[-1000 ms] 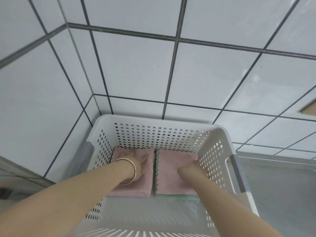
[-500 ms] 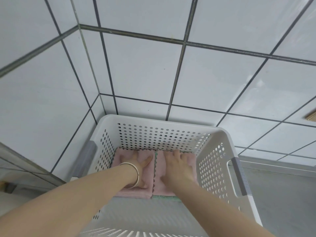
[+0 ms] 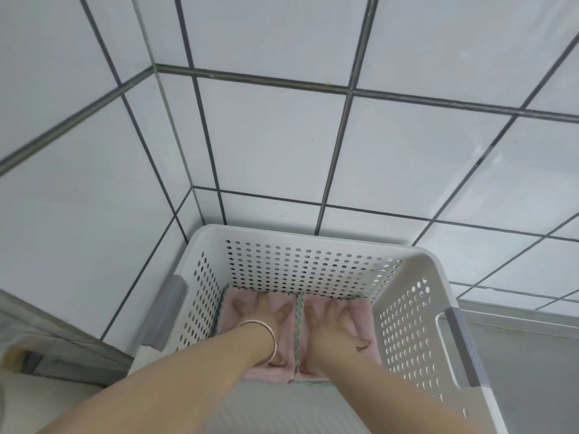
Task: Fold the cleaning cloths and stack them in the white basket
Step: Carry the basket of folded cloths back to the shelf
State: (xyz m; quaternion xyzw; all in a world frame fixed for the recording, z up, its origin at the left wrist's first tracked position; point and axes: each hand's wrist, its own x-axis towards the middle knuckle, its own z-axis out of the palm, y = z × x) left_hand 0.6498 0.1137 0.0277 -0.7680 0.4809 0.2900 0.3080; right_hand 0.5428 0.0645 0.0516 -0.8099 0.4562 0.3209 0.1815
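- Step in hand, as a judgement: the stacking, near its end. Two piles of folded cloths already inside the white basket (image 3: 316,236), side by side against its far wall, both under flat palms for pressing down and squaring.
- Far left of the view: the basket's grey left handle (image 3: 164,314) on the outside of the perforated wall, close to the corner of the tiled wall (image 3: 282,145).
- Left pile of pink cloths (image 3: 228,314): folded, lying flat on the basket floor, its left edge near the left wall, its right edge just beside the second pile.
- Left hand (image 3: 261,311): palm down on the left pile, fingers spread wide and pointing to the far wall, gripping nothing; a thin metal bangle (image 3: 263,338) on the wrist; forearm entering from the lower left, sloping down into the basket.
- Right pile of pink cloths (image 3: 366,327): same height roughly, with a green edge (image 3: 299,308) visible along its left side and at the near bottom.
- Right hand (image 3: 332,324): also palm down and open, fingers spread, thumb out toward the right wall, holding nothing; forearm coming from the lower right.
- Far right: the grey right handle (image 3: 463,349), and a grey metal counter (image 3: 532,371) beside the basket.
- Next move, probably: lifting both hands straight up without dragging the top cloths, then looking for any cloth left to fold; none visible outside the basket in this view.
- Near half of the basket floor: bare, with room for more piles.
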